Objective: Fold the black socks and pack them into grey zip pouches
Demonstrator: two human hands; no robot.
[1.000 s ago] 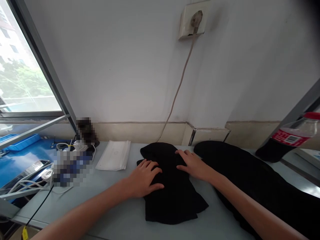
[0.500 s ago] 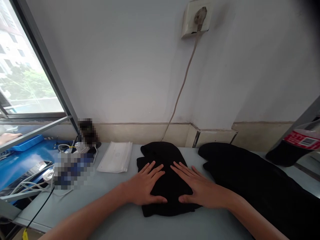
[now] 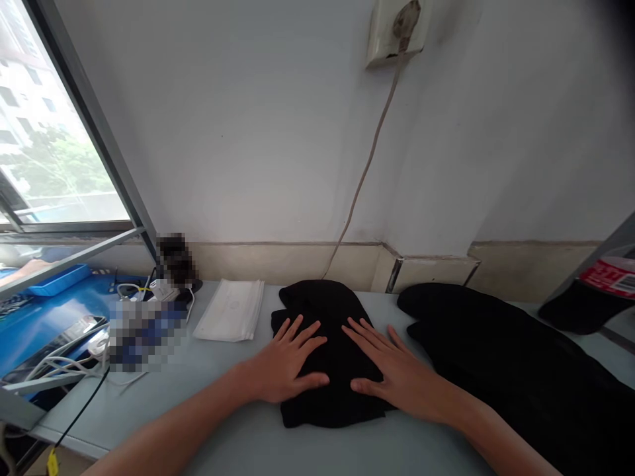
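Observation:
A folded piece of black cloth (image 3: 330,403) lies on the grey table in front of me; I cannot tell what kind of garment it is. My left hand (image 3: 285,363) rests flat on its left side with fingers spread. On its right side lies my right hand (image 3: 391,367), palm down, fingers stretched out and thumb pointing inward. The two thumbs point at each other with a small gap of cloth between them. Further right, a larger spread of black cloth (image 3: 501,350) reaches to the table's right edge.
White plastic packets (image 3: 231,311) lie stacked to the left. A cola bottle (image 3: 590,301) lies tilted at far right. Tangled white cables (image 3: 64,360) and a blue tray (image 3: 62,281) are beyond the metal frame at left. A cord (image 3: 370,158) hangs from the wall socket.
The view has shifted slightly. Both hands remain flat on the folded cloth, with the right hand's fingers a little higher and its index finger raised more apart.

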